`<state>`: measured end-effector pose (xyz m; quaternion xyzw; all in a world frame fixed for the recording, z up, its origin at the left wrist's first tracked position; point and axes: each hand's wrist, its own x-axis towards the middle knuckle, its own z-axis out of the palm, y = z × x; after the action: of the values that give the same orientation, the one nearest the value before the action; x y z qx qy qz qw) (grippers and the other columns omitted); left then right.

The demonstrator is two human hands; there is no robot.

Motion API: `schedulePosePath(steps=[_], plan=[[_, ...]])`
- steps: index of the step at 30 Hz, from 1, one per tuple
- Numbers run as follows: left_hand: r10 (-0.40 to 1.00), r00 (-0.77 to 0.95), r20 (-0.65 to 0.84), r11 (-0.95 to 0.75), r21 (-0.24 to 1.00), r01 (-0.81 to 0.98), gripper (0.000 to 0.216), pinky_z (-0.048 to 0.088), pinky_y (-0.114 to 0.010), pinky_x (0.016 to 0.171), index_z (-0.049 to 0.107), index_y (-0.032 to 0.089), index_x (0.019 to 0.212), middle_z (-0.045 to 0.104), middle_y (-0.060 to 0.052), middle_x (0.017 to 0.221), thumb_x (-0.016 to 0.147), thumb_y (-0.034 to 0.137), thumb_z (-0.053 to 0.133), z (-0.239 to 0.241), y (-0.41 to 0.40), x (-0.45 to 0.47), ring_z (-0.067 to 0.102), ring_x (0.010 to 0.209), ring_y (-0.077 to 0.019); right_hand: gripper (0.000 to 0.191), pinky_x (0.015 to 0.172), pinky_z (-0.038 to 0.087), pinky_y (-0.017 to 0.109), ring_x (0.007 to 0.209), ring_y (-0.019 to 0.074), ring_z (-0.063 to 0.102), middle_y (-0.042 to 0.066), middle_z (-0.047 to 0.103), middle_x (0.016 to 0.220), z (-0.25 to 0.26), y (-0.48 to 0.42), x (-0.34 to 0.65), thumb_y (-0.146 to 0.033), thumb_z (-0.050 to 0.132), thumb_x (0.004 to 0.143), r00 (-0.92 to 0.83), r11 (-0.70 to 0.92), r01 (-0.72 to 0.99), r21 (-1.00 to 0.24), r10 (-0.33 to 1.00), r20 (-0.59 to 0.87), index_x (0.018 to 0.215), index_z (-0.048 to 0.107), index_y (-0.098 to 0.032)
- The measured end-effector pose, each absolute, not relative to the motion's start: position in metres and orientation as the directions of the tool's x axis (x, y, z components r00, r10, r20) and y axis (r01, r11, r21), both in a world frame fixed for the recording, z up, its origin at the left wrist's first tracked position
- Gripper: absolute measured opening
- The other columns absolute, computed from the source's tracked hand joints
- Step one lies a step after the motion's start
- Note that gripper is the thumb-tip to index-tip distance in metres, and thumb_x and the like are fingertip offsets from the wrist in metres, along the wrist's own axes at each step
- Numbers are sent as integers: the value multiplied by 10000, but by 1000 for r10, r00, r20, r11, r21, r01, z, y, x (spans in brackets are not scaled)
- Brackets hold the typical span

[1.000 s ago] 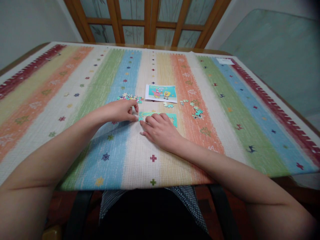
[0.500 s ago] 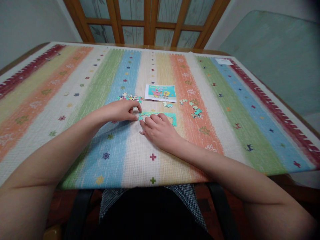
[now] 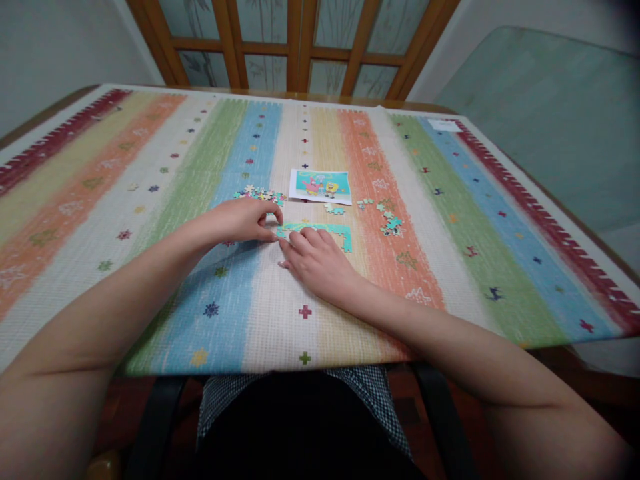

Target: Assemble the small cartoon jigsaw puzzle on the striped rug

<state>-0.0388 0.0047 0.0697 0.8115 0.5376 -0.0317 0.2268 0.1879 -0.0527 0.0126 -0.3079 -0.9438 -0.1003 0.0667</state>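
The partly joined teal puzzle frame (image 3: 334, 231) lies flat on the striped tablecloth (image 3: 150, 200), about mid-width of the table and toward the person's side, its right end bent into a corner. The left hand (image 3: 245, 220) sits at the frame's left end with fingers curled and thumb and forefinger pinched together right against that end; whether a loose piece sits between the fingertips is too small to tell. The right hand (image 3: 317, 261) lies open and palm down just on the near side of the frame, its spread fingers resting on the frame's left half and pressing on it. Just beyond the frame lies a small printed reference picture (image 3: 320, 186) with cartoon figures on a teal ground. Beyond the frame and to its left is a little heap of loose pieces (image 3: 260, 195), close to the left hand's knuckles. Between the frame and the picture lie a few joined pieces (image 3: 335, 209). To the right of the frame, on the orange stripe, more pieces (image 3: 389, 219) are scattered. Far beyond it, to the right near the cloth's edge, lies a white label (image 3: 444, 125).
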Motion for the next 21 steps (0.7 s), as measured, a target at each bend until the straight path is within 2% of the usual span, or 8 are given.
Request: schedulePosePath(steps=[4,9,12,14,18,21], plan=[[868,373,-329,-281,293,914,410,325,-260,607,713,238,1292,672,27,734,920,409,684,72,3,-35,573,598,-140,426,952,350,431,1174,335,486,167,665,1310,12,-53,188,-396,540,1135,-790,788,606,104,583,189,1424,627,-95],[881,351,-319,-277,254,927,382,318,-270,638,731,250,1277,686,23,745,931,404,682,75,2,-32,588,637,-147,317,930,404,427,1168,328,511,156,681,1236,10,-42,187,-326,581,1116,-770,786,618,-5,607,195,1339,693,-131],[883,355,-308,-284,252,925,385,315,-274,647,742,263,1268,690,22,751,920,422,704,75,3,-33,600,662,-154,238,914,442,419,1124,313,549,156,689,1166,12,-28,183,-260,590,1100,-756,775,623,-101,631,177,1237,731,-127],[882,357,-307,-283,261,923,394,315,-274,647,741,269,1274,693,24,757,913,425,712,74,4,-34,605,666,-155,232,930,470,419,1090,301,574,157,685,1142,13,-17,179,-244,619,1077,-732,755,628,-189,655,186,1241,722,-117],[873,371,-316,-289,277,916,393,321,-271,639,734,261,1281,691,27,754,918,408,702,74,4,-35,596,644,-148,272,1008,509,427,1114,293,608,182,649,1239,11,-1,173,-247,707,1019,-672,694,634,-341,713,201,1247,723,-99],[861,392,-325,-303,291,907,400,324,-268,634,730,254,1279,693,26,755,915,416,701,77,5,-35,599,641,-148,212,1018,530,446,1104,297,626,178,652,1231,9,5,173,-251,710,1012,-673,684,609,-402,714,194,1183,757,-135]])
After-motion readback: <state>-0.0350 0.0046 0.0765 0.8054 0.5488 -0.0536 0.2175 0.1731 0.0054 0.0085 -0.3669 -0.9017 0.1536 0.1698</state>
